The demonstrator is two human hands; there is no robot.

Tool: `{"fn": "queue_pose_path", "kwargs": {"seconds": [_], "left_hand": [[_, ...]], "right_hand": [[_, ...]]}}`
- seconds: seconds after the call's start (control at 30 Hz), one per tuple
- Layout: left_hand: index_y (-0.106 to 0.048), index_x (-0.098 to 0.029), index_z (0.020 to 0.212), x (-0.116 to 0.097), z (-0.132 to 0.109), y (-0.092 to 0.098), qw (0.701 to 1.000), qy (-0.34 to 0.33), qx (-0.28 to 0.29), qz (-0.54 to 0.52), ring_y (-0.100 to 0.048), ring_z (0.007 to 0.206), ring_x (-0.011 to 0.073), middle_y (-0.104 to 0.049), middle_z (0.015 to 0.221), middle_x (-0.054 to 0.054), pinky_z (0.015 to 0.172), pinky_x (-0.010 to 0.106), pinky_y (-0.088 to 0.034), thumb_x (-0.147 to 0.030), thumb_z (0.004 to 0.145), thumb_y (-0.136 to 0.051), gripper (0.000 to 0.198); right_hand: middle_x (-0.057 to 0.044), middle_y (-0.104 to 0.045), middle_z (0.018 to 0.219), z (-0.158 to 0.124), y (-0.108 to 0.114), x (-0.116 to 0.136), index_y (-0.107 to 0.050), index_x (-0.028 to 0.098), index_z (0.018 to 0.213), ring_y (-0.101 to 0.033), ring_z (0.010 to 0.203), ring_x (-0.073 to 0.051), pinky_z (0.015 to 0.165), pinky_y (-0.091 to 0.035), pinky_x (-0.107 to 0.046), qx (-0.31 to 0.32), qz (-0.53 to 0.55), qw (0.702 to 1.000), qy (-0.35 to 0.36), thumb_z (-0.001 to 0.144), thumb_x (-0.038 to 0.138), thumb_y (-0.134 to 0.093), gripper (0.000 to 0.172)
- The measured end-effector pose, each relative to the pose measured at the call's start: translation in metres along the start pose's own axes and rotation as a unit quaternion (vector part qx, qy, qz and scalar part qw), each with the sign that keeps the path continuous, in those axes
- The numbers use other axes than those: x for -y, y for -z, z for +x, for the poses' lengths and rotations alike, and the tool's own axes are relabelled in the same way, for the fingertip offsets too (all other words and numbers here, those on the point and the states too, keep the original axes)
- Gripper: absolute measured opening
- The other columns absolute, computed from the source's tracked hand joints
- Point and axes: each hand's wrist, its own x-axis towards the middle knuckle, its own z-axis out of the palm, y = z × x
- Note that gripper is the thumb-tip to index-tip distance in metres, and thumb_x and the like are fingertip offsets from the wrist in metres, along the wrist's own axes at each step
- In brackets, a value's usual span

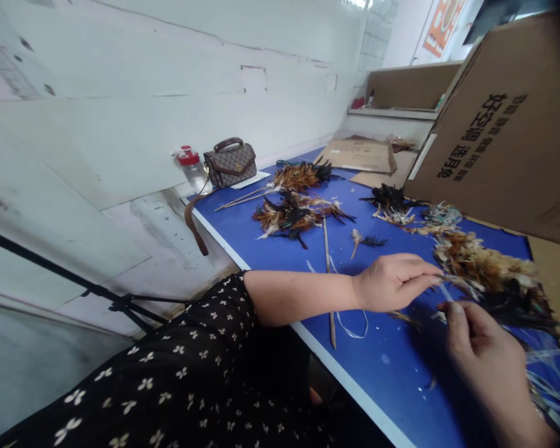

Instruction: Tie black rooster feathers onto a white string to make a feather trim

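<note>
My left hand (394, 281) reaches across the blue table (270, 249), fingers pinched together on the base of a feather at the edge of a brown and black feather bundle (490, 274). Just below it, my right hand (478, 348) is closed, thumb and fingers pinching a thin pale strand beside the same bundle. A thin wooden stick (327, 274) lies on the table under my left forearm, with a loop of white string (352, 326) next to it.
Feather dusters (298, 214) and loose feather tufts (392, 202) lie farther back. A brown handbag (230, 163) and a red-capped bottle (191, 165) stand at the far left corner. A large cardboard box (508, 130) rises on the right, flat cardboard (359, 154) behind.
</note>
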Motion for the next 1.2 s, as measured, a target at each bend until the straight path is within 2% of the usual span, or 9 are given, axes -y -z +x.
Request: {"fn": "queue_pose_path", "kwargs": {"seconds": [0.17,0.37,0.57,0.7,0.83,0.97,1.03,1.1,1.2], "left_hand": [[-0.079,-0.011,0.129,-0.004,-0.009,-0.008,0.988,-0.037,0.137,0.057,-0.062,0.152,0.0208,-0.072,0.152,0.017,0.131,0.041,-0.051,-0.018,0.112,-0.048,0.036],[-0.078,-0.009,0.13,0.004,-0.01,-0.008,0.981,-0.021,0.178,0.07,-0.07,0.138,0.0236,-0.079,0.134,0.018,0.126,0.041,-0.054,-0.017,0.11,-0.05,0.035],[-0.078,-0.008,0.123,0.007,-0.009,-0.002,0.983,0.024,0.162,0.079,-0.073,0.126,0.0237,-0.08,0.124,0.019,0.115,0.04,-0.058,-0.018,0.109,-0.05,0.032],[-0.079,-0.011,0.107,0.004,-0.006,0.002,0.965,0.046,0.246,0.082,-0.073,0.11,0.0236,-0.078,0.111,0.016,0.109,0.039,-0.058,-0.014,0.104,-0.055,0.025],[-0.074,-0.017,0.088,-0.006,-0.003,0.004,0.945,0.077,0.311,-0.072,-0.068,0.101,0.0176,-0.075,0.1,0.008,0.105,0.033,-0.055,-0.01,0.1,-0.063,0.017],[-0.073,-0.017,0.1,-0.012,-0.004,0.002,0.893,0.241,0.254,-0.282,-0.063,0.082,0.01,-0.068,0.089,0.0,0.086,0.029,-0.053,-0.02,0.104,-0.067,0.008],[-0.071,-0.017,0.108,-0.011,-0.006,0.0,0.867,0.31,0.201,-0.335,-0.057,0.072,0.0072,-0.066,0.089,-0.002,0.074,0.027,-0.049,-0.03,0.106,-0.069,0.014],[-0.069,-0.017,0.11,-0.007,-0.008,-0.002,0.868,0.336,0.162,-0.327,-0.053,0.066,0.0057,-0.064,0.085,-0.003,0.067,0.025,-0.045,-0.037,0.107,-0.068,0.021],[-0.068,-0.017,0.108,0.0,-0.009,-0.004,0.902,0.329,0.154,-0.233,-0.055,0.064,0.0076,-0.063,0.077,-0.004,0.066,0.024,-0.046,-0.043,0.109,-0.063,0.026]], "right_hand": [[-0.004,-0.077,0.084,-0.006,-0.005,0.006,-0.077,0.021,0.099,-0.07,0.066,-0.018,0.064,-0.052,-0.029,-0.01,0.027,0.996,0.08,0.105,0.052,-0.059,0.037],[-0.003,-0.076,0.088,-0.009,-0.005,0.013,-0.074,0.022,0.093,-0.071,0.071,-0.016,0.07,-0.054,-0.027,-0.002,0.055,0.99,0.131,0.109,0.047,-0.062,0.032],[0.0,-0.075,0.088,-0.006,0.009,0.013,-0.075,0.024,0.099,-0.069,0.069,-0.014,0.064,-0.05,-0.024,0.022,0.042,0.988,0.148,0.108,0.042,-0.067,0.023],[0.001,-0.073,0.086,-0.003,0.018,0.017,-0.075,0.024,0.096,-0.066,0.066,-0.013,0.063,-0.048,-0.025,0.008,0.046,0.986,0.16,0.106,0.044,-0.068,0.024],[0.0,-0.076,0.084,-0.005,0.018,0.015,-0.077,0.025,0.092,-0.068,0.068,-0.015,0.066,-0.05,-0.025,-0.007,0.072,0.993,0.088,0.101,0.047,-0.072,0.025],[-0.001,-0.076,0.078,-0.009,0.015,0.009,-0.08,0.025,0.099,-0.07,0.071,-0.019,0.069,-0.054,-0.025,0.006,0.126,0.987,-0.099,0.096,0.058,-0.076,0.034],[-0.001,-0.078,0.084,-0.01,0.012,0.008,-0.081,0.025,0.105,-0.071,0.073,-0.019,0.069,-0.054,-0.025,0.025,0.138,0.982,-0.123,0.097,0.062,-0.075,0.038],[0.0,-0.08,0.09,-0.011,0.008,0.006,-0.081,0.026,0.106,-0.072,0.075,-0.018,0.071,-0.054,-0.026,0.018,0.116,0.992,-0.056,0.101,0.059,-0.073,0.034],[0.0,-0.079,0.096,-0.01,0.002,0.004,-0.077,0.026,0.106,-0.074,0.078,-0.018,0.076,-0.055,-0.026,-0.01,0.044,0.99,0.136,0.106,0.044,-0.068,0.021]]}}
